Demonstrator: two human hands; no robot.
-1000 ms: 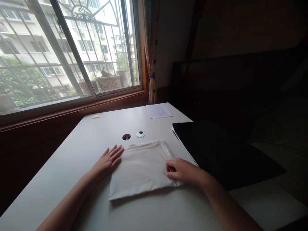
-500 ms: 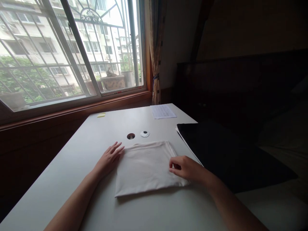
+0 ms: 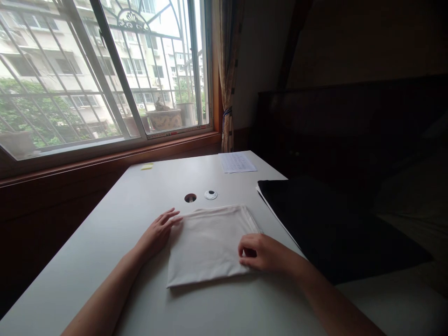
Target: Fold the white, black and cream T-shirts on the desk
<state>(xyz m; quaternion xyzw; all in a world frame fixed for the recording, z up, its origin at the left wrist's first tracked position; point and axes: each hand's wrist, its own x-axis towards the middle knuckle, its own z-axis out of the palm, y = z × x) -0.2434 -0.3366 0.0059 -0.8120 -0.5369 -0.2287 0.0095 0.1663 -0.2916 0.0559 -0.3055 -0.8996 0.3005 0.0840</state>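
A folded white cloth (image 3: 206, 247) lies flat in front of me, with soft creases across its top and a layered edge on the right. My left hand (image 3: 159, 231) is open beside its left edge, fingers stretched out and their tips resting on the upper left corner. Over the lower right part of the cloth is my right hand (image 3: 261, 252). Its fingers are loosely curled, with a gap between them and the thumb, and nothing shows in it. The cloth's lower right corner is hidden under this hand.
The cloth is on a white table (image 3: 105, 224). Beyond it are a cable hole (image 3: 190, 198) and a round cover (image 3: 210, 195). Printed paper (image 3: 238, 162) and a yellow sticky note (image 3: 147, 166) lie towards the back. A black sheet (image 3: 336, 228) covers the right side. A barred window (image 3: 105, 70) stands behind.
My right hand has shifted a little left and towards me across the cloth, covering its lower right corner. My left hand has barely moved, and the cloth lies nearly as before.
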